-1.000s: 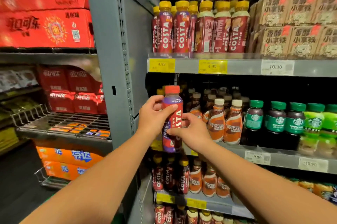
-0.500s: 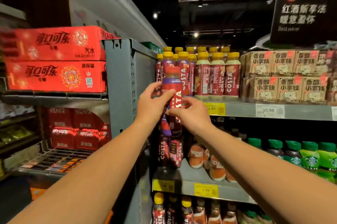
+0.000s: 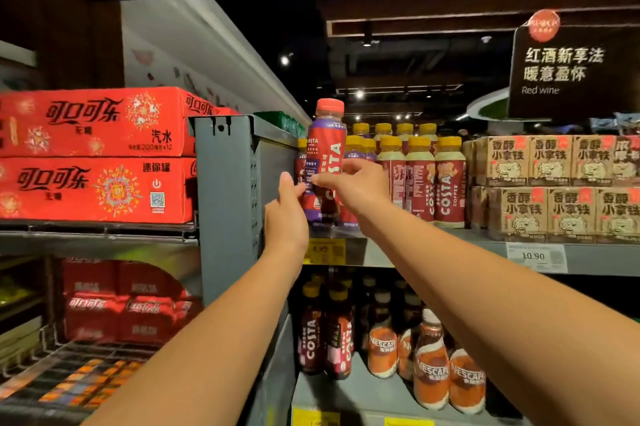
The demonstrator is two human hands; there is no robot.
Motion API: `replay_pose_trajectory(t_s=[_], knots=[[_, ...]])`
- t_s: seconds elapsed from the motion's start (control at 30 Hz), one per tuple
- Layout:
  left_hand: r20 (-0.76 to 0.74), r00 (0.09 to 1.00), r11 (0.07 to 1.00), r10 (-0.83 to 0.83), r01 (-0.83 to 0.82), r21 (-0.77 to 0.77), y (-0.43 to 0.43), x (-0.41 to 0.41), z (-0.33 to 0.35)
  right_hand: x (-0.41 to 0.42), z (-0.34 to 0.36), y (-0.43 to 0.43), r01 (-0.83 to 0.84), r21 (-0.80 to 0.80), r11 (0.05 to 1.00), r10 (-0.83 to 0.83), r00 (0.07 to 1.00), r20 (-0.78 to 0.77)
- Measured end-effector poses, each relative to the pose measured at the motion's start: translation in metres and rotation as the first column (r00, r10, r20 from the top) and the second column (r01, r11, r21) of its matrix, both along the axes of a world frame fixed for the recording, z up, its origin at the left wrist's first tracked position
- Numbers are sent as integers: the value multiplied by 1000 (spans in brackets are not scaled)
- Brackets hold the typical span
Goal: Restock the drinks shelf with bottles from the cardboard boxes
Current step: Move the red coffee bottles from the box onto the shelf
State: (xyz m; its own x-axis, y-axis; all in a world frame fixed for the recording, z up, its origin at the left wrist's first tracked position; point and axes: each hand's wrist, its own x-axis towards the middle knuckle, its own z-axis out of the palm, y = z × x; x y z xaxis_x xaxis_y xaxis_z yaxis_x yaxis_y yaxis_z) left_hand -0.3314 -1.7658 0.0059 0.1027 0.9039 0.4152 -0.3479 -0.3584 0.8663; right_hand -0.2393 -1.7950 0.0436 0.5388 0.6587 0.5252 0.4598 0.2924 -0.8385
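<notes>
A purple-and-red Costa bottle [image 3: 326,152] with a red cap is held upright at the front left corner of the top shelf [image 3: 398,245]. My right hand [image 3: 356,185] grips its middle from the right. My left hand [image 3: 287,217] sits at its lower left, fingertips touching the bottle's side. Behind and to the right stand several yellow-capped Costa bottles [image 3: 419,179] in rows. The held bottle's base is hidden behind my hands, so I cannot tell whether it rests on the shelf.
A grey metal upright [image 3: 225,204] borders the shelf on the left, with red Coca-Cola cases [image 3: 93,155] beyond it. Brown latte cartons [image 3: 554,190] fill the top shelf's right side. The shelf below holds Costa bottles [image 3: 325,335] and Nescafé bottles [image 3: 433,370].
Both hands raised the red-capped bottle from the middle shelf level up to the top shelf. The view tilted upward with it.
</notes>
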Motion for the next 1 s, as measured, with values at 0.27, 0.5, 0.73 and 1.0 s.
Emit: replay_pose_trajectory(t_s=[0.27,0.5,0.73,1.0], knots=[[-67,996,996,62,-65,-54,28,17,-14,5,-11,41,159,8,987,-159,983,88],[-91,990,989,109,-117,-91,32,22,-22,2,-16,58,203,17,979,-204,978,51],[-161,968,979,191,-200,-43,26,21,-26,-2,-28,58,168,-11,986,-167,983,77],[-191,966,982,174,-185,-40,25,19,-34,-3,-30,54,110,-64,992,-104,991,80]])
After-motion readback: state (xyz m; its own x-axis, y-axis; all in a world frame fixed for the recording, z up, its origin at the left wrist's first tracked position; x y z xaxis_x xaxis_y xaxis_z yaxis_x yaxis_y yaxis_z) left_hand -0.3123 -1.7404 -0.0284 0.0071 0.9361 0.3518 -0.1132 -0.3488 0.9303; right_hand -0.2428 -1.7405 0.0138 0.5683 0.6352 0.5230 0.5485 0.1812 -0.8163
